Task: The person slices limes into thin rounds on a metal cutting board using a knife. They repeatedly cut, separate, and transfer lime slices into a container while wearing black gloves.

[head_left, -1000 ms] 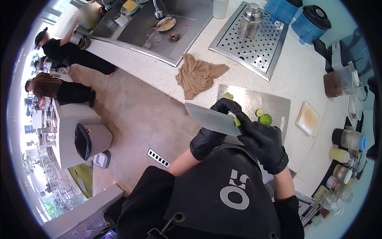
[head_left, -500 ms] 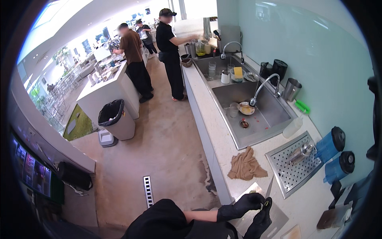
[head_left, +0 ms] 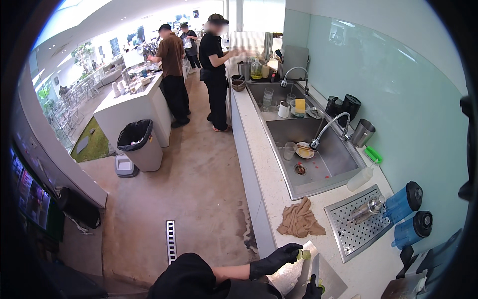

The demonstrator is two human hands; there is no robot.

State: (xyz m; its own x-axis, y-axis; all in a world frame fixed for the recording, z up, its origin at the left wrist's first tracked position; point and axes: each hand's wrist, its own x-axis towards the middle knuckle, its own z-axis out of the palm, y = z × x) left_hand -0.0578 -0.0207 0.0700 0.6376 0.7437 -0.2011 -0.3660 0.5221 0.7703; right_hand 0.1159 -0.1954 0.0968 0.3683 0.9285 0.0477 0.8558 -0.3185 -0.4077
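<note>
My left hand [head_left: 283, 257], in a black glove, pinches pale green pieces [head_left: 304, 254] of what looks like cut fruit, above a shiny, brightly lit tray [head_left: 289, 277]. My right hand [head_left: 312, 291], also black-gloved and partly cut off by the lower edge, grips a knife [head_left: 315, 267] with its blade pointing away from me. Below the blade lies a grey cutting board [head_left: 332, 282]. Beside the right fingers shows another green piece [head_left: 321, 288]; whether the fingers touch it I cannot tell.
A crumpled brown cloth [head_left: 301, 219] lies on the counter ahead. Right of it is a perforated drip tray [head_left: 334, 219] holding a metal shaker [head_left: 367, 209], beside two blue blender jugs [head_left: 404, 203]. Farther off are a sink [head_left: 343, 172] with dishes and a person in black [head_left: 214, 74].
My hands have come apart: the left moved left over the tray with green pieces, the right moved lower with the knife. The view has shifted slightly.
</note>
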